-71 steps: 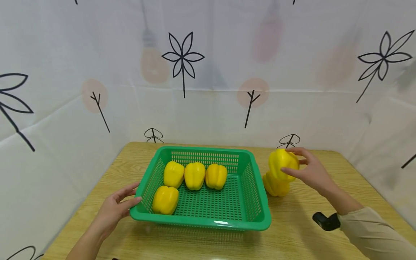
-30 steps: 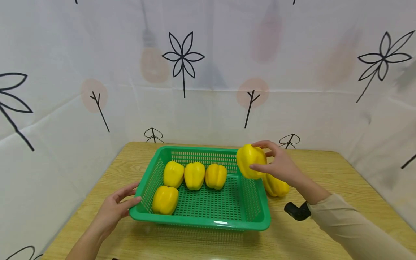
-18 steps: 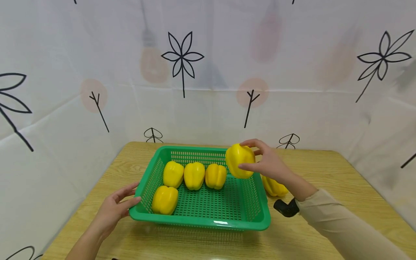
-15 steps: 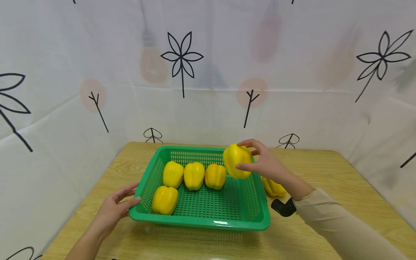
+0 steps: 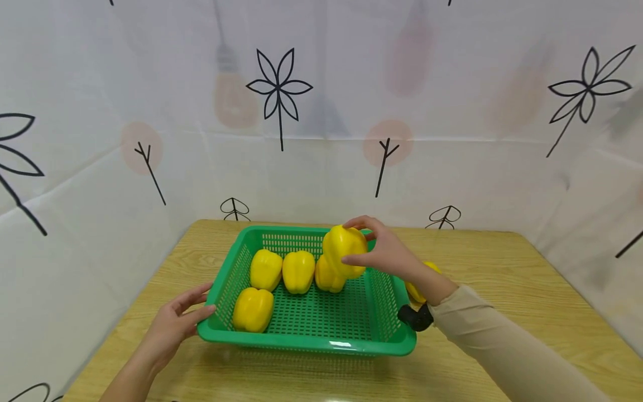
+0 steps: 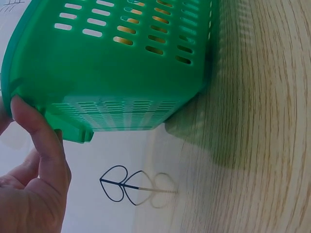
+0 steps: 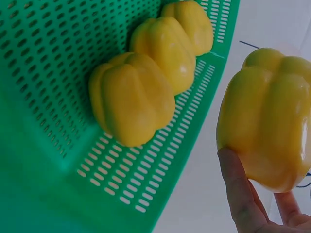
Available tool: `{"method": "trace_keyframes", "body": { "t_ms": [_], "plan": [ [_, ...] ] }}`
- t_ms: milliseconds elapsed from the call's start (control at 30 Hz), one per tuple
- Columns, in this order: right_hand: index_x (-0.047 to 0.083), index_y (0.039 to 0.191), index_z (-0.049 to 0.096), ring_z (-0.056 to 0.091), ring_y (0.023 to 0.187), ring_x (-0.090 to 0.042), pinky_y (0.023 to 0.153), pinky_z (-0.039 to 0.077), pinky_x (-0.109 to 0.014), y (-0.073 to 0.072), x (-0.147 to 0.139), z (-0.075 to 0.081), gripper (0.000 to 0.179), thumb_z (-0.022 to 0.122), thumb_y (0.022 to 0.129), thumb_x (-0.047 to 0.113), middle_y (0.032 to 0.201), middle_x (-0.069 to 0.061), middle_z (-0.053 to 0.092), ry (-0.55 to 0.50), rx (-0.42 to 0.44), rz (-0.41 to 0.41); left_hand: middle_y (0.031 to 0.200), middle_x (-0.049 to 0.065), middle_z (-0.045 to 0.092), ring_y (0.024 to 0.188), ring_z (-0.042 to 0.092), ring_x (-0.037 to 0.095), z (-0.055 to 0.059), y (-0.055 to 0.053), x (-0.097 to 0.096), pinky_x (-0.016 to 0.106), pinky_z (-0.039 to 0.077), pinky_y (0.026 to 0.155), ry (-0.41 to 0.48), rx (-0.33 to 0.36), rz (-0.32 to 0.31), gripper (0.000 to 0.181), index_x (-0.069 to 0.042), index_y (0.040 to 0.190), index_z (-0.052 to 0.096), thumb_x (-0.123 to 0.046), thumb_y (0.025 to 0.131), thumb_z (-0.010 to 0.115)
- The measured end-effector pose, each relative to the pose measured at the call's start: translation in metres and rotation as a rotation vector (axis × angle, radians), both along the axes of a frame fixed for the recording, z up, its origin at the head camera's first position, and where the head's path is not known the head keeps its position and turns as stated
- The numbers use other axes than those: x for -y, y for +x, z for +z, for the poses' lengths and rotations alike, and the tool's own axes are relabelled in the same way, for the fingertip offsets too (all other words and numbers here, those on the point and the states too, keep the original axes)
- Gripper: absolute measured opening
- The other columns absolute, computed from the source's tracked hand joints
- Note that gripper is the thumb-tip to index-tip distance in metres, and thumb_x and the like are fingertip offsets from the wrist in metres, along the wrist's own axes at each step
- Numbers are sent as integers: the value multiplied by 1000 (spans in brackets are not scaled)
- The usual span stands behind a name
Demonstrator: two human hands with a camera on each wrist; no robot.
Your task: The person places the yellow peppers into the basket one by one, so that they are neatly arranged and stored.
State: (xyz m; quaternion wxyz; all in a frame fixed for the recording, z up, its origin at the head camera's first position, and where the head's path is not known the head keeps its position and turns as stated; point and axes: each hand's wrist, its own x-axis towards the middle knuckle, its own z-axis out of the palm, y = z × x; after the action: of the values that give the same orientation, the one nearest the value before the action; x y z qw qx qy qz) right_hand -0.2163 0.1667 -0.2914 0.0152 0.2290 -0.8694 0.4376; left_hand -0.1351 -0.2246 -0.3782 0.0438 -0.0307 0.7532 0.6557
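Note:
A green plastic basket (image 5: 306,345) with slotted walls stands on the table. My left hand (image 5: 173,321) grips its left rim, thumb over the edge; the left wrist view shows fingers (image 6: 48,155) at the basket's corner. Above the basket's back right part, my right hand (image 5: 389,254) holds a yellow bell pepper (image 5: 342,245) between thumb and fingers. In the right wrist view this pepper (image 7: 265,121) is raised beside the rim. Inside lie several yellow bell peppers: three in a row along the back, the rightmost (image 5: 329,278) partly hidden, and one at front left (image 5: 253,311).
Another yellow bell pepper (image 5: 414,292) lies on the wooden table (image 5: 502,279) to the right of the basket, mostly hidden behind my right forearm. A white patterned cloth (image 5: 321,184) hangs behind the table. A black device (image 5: 416,317) sits at my right wrist.
My right hand has carried the pepper leftward from above the table on the right to over the basket. My left hand and the basket stay in place.

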Motion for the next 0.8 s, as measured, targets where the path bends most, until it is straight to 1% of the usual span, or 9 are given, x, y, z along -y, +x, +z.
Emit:
{"method": "trace_keyframes", "body": {
  "t_ms": [67,233,467,633,700,800],
  "plan": [
    [20,123,52,47,104,-34,68,52,-36,-1,4,-1,58,80,73,32,130,-5,44,-8,11,9,133,18,37,83,61,16,0,0,0,31,53,72,-3,0,3,61,-5,142,37,-18,89,65],
    [17,123,53,48,105,-36,67,53,-35,-4,15,-7,59,80,73,28,130,-10,44,-27,31,50,133,19,37,83,62,16,0,0,1,31,54,71,-5,-5,0,61,-5,142,37,-18,89,65],
    [17,124,52,48,105,-34,73,50,-37,-5,29,-12,59,80,73,29,131,-11,42,4,62,99,132,19,38,82,62,16,1,1,0,31,54,72,4,-6,10,61,-5,141,39,-18,89,65],
    [17,124,52,48,103,-33,74,49,-37,-9,38,-20,59,80,73,27,130,-10,42,16,73,154,134,19,36,83,62,15,0,1,1,31,53,72,4,-4,3,61,-5,142,37,-17,89,64],
    [16,124,52,49,101,-32,74,49,-37,-10,41,-23,58,80,73,26,127,-10,43,30,77,180,134,18,36,83,62,15,0,0,1,31,53,72,2,-1,-1,61,-6,143,36,-17,90,64],
    [15,122,53,49,101,-30,78,48,-37,-11,47,-29,57,80,72,24,124,-10,45,66,75,222,135,18,35,84,62,14,0,-1,1,31,53,73,0,0,-4,62,-6,143,36,-18,90,64]
  ]
}}
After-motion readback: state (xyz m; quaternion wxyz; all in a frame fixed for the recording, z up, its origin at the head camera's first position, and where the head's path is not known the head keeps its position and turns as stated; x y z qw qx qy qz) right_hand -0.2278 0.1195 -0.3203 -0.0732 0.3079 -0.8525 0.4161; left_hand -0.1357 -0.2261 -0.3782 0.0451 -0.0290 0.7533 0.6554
